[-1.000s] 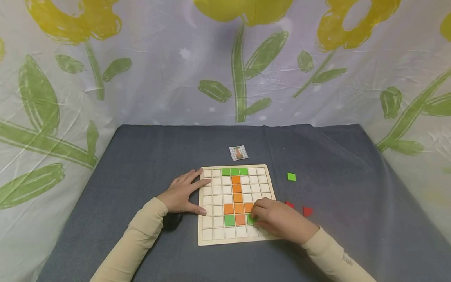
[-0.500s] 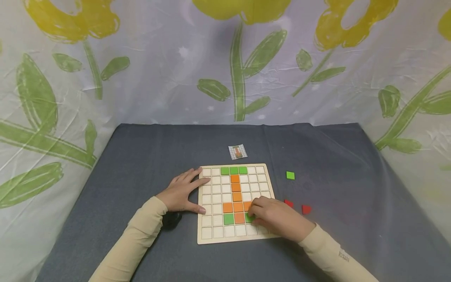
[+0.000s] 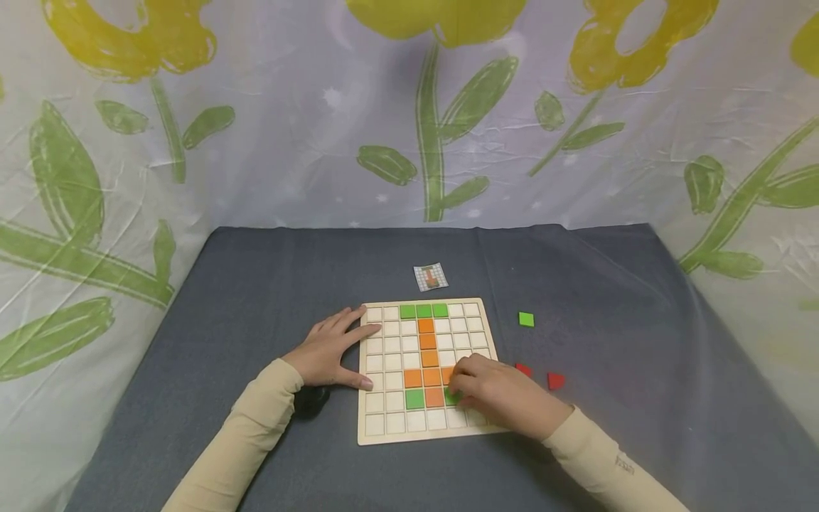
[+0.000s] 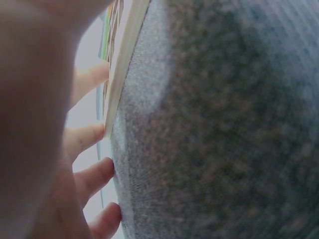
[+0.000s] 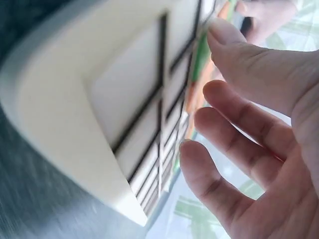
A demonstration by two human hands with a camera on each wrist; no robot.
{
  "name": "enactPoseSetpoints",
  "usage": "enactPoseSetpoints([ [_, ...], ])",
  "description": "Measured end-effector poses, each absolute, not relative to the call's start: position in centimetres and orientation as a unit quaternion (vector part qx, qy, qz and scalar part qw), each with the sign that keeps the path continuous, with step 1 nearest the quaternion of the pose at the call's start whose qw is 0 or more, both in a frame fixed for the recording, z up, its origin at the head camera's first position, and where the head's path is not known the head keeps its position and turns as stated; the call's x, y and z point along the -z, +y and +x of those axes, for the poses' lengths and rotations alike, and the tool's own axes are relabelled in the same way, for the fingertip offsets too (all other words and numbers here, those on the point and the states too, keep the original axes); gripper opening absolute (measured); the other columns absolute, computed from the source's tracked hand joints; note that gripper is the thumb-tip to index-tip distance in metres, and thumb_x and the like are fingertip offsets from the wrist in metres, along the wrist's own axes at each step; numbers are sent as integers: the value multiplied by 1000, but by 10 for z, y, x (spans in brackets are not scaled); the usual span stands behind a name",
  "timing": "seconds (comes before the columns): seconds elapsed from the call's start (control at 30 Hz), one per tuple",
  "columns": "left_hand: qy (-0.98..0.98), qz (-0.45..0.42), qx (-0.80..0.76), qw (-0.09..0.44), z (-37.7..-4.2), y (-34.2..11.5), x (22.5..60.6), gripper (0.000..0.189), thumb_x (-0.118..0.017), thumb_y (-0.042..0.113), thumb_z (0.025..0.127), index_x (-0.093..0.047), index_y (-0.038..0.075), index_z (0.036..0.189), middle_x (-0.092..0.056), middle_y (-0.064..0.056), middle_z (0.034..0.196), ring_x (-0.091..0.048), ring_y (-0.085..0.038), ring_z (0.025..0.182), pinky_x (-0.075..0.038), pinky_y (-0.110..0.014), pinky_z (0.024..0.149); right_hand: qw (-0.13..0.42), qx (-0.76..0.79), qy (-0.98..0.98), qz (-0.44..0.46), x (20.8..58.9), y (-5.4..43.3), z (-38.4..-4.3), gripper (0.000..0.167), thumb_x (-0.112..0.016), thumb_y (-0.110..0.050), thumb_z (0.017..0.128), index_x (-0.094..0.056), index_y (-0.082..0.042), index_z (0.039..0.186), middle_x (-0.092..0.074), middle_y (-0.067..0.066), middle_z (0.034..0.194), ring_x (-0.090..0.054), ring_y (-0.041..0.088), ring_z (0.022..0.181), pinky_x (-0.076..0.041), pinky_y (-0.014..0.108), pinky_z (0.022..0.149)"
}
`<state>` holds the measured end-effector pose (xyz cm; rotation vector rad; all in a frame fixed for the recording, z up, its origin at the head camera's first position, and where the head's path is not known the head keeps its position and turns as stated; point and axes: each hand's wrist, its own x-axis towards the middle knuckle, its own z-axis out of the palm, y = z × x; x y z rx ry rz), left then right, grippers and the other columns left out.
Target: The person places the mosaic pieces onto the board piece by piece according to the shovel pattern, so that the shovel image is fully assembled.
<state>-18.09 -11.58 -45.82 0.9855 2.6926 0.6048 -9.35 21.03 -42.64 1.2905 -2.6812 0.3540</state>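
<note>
A pale wooden grid board (image 3: 409, 436) lies on the dark cloth. My left hand (image 3: 329, 352) has its fingers spread along the board's left edge, thumb and index finger over the rim; in the left wrist view its fingertips (image 4: 92, 79) meet the wooden edge. My right hand (image 3: 502, 391) pinches at a green square tile (image 3: 451, 396) in the second row from the front, partly hidden by the fingers. In the right wrist view the thumb (image 5: 227, 35) is at this tile. Orange tiles (image 3: 431, 377) form a column and crossbar; another green tile (image 3: 414, 399) sits in the same row.
Beyond the board lies a small printed card (image 3: 431, 277) with a grid picture. To the right are a loose green square (image 3: 526, 319), a red triangle (image 3: 556, 380) and another red piece (image 3: 523, 370). A black object (image 3: 311, 402) shows under the left wrist.
The right hand stays at the green tile, its fingers shifting only slightly. The left hand holds its place on the board's edge. The whole view drifts a little.
</note>
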Motion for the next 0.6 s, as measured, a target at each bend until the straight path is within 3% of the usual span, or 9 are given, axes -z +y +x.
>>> enactPoseSetpoints([
  [0.33, 914, 332, -208, 107, -181, -115, 457, 98, -74, 66, 68, -38, 21, 148, -17, -15, 159, -16, -42, 144, -19, -65, 108, 105, -122, -919, 360, 395, 264, -126, 27, -79, -7, 78, -66, -12, 101, -58, -3, 101, -55, 12, 95, -52, 26, 77],
  [0.6, 910, 338, -213, 109, -180, -115, 457, 97, -74, 63, 69, -38, 21, 148, -17, -14, 159, -16, -42, 144, -19, -65, 108, 90, -135, -938, 307, 395, 304, -146, 23, -74, -1, 82, -67, -5, 104, -62, 5, 101, -57, 22, 96, -51, 36, 80],
])
